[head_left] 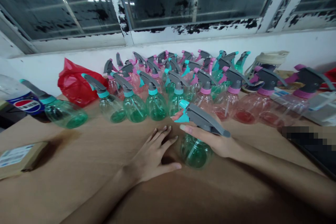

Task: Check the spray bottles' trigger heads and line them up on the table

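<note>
My right hand (210, 140) is closed round the neck of a green spray bottle (196, 152) with a grey and turquoise trigger head, in front of the rows of bottles. Palm down on the wooden table (86, 182), my left hand (154, 154) lies with its fingers spread, just left of that bottle and holding nothing. Behind the hands, a front row runs from green spray bottles (134, 108) with turquoise collars on the left to pink spray bottles (245, 106) with pink collars on the right. Several more stand packed behind them.
A red plastic bag (78, 84) and a Pepsi bottle (28, 103) are at the back left. Nearer on the left lies a brown box (22, 159) with a white label. A beige bag (270, 59) stands at the back right, and a dark flat object (315, 154) at the right edge.
</note>
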`<state>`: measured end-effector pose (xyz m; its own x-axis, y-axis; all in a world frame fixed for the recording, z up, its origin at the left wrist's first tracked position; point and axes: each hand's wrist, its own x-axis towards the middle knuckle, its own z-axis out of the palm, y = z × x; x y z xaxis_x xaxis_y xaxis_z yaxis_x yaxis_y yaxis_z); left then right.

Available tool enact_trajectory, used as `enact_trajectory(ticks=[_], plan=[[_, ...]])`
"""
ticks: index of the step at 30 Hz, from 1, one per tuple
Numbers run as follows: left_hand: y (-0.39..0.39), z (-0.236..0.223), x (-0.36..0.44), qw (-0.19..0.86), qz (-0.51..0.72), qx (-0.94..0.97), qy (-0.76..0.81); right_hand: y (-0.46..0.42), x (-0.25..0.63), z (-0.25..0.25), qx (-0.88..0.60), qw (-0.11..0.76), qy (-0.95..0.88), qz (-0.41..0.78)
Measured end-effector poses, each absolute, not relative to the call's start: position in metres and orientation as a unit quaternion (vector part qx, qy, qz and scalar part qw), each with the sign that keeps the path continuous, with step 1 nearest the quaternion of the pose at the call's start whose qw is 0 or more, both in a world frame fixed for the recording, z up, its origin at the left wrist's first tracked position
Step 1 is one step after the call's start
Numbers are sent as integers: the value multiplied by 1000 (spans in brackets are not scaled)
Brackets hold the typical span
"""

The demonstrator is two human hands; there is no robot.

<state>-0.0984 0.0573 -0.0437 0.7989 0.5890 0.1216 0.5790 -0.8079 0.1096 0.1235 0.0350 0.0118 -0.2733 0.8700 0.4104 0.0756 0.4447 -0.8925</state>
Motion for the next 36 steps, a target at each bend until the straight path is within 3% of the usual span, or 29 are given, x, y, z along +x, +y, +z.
enact_trajectory(ticks=[16, 26, 36], plan=[[50, -50, -91, 56, 79, 939, 330, 35, 125, 10, -387, 505, -705, 312], [8, -49, -75, 211, 219, 880, 365, 28, 111, 3, -371, 579, -666, 289], [-1, -52, -101, 171, 307, 821, 451, 30, 47, 12, -350, 532, -688, 348]])
